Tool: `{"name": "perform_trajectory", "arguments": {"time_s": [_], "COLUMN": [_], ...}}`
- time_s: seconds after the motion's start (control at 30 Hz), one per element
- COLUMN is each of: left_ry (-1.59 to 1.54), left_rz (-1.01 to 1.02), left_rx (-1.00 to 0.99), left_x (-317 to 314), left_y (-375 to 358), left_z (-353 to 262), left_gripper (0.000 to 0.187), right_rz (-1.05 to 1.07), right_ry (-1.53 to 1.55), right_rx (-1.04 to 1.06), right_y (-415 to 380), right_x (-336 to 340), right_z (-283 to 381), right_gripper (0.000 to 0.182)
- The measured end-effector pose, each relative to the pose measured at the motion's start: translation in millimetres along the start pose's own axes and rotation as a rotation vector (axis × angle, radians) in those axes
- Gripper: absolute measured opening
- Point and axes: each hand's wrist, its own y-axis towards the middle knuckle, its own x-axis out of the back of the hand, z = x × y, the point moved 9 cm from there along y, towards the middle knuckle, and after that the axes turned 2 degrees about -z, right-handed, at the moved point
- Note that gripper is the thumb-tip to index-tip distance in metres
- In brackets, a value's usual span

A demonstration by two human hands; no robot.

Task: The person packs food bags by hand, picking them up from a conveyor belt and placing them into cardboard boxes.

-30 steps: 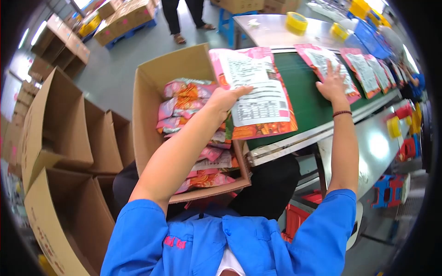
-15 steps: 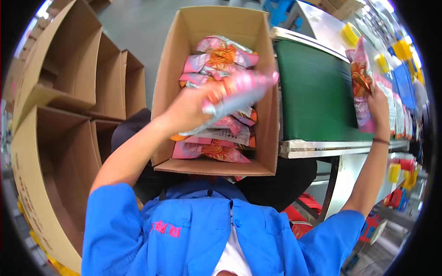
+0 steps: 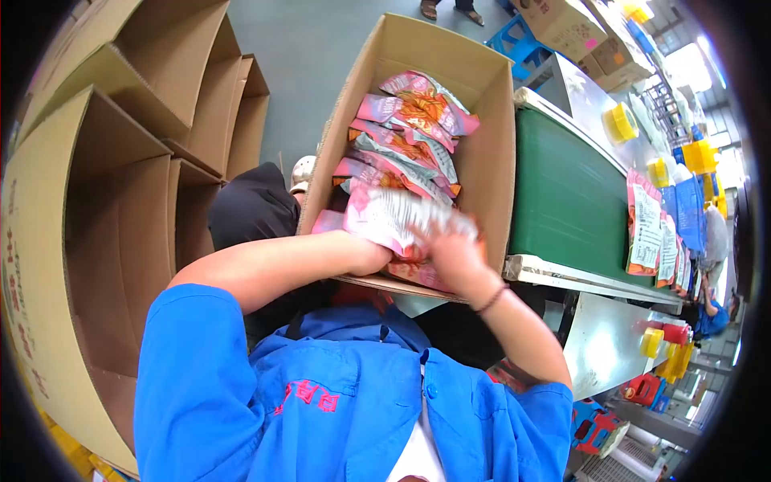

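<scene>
An open cardboard box (image 3: 491,173) holds several pink and orange packets (image 3: 418,108) lying in overlapping rows. At its near end, a blurred pink packet with a white printed back (image 3: 393,215) lies between my hands. My left hand (image 3: 371,255) reaches over the near left side of the box, its fingers hidden under this packet. From the right, my right hand (image 3: 454,255) is at the packet's right part, fingers bent round its edge and smeared by motion.
A green conveyor belt (image 3: 566,193) runs right of the box, with upright packets (image 3: 645,229) at its far right end. Cardboard boxes (image 3: 120,233) stand at the left. Yellow tape rolls (image 3: 620,123) sit on the metal frame, and a person's feet (image 3: 454,11) show at the top.
My right hand has moved left from the conveyor into the box. My left hand has gone lower in the box with its packet. The view has shifted, with the box now further right.
</scene>
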Motion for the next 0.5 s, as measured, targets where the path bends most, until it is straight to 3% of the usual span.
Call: {"name": "perform_trajectory", "arguments": {"time_s": [0.03, 0.1, 0.13, 0.17, 0.23, 0.3, 0.33, 0.37, 0.4, 0.47, 0.5], "left_ry": [0.255, 0.182, 0.111, -0.023, 0.163, 0.325, 0.320, 0.421, 0.521, 0.576, 0.633], "left_rz": [0.745, 0.825, 0.794, 0.692, 0.415, 0.200, 0.178, 0.007, -0.161, -0.225, -0.278], "left_rx": [-0.010, -0.054, -0.149, -0.101, -0.098, -0.072, -0.061, -0.124, -0.187, -0.229, -0.278], "left_x": [-31.6, 5.0, 30.2, 54.3, 78.2, 98.3, 96.5, 103.1, 111.0, 115.4, 116.3], "left_y": [-21.1, -18.5, -12.9, -4.1, 21.5, 38.7, 42.5, 45.8, 45.1, 41.4, 39.7], "left_z": [-4.7, -33.4, -58.3, -67.0, -56.8, -49.9, -44.7, -51.3, -60.7, -73.6, -82.7], "left_gripper": [0.028, 0.028, 0.031, 0.032, 0.025, 0.019, 0.019, 0.015, 0.012, 0.011, 0.011], "right_rz": [0.174, 0.256, 0.261, 0.266, 0.295, 0.177, -0.006, -0.003, -0.133, -0.404, -0.401], "right_ry": [0.254, 0.254, 0.321, 0.390, 0.478, 0.558, 0.602, 0.586, 0.748, 0.977, 0.973], "right_rx": [-0.097, -0.111, -0.085, -0.062, -0.082, -0.123, -0.138, -0.125, -0.202, -0.286, -0.292], "right_y": [-6.2, -5.8, -9.0, -9.1, -5.6, 0.4, -0.2, -2.1, -5.6, -18.9, -18.4], "right_x": [-44.7, -33.7, -22.7, -16.3, -9.1, 24.1, 50.8, 66.1, 91.7, 122.4, 131.0], "right_z": [5.2, 7.4, 5.3, 5.5, 0.1, -14.0, -21.7, -21.5, -30.8, -45.5, -39.4], "right_gripper": [0.074, 0.072, 0.072, 0.072, 0.069, 0.061, 0.054, 0.054, 0.052, 0.049, 0.049]}}
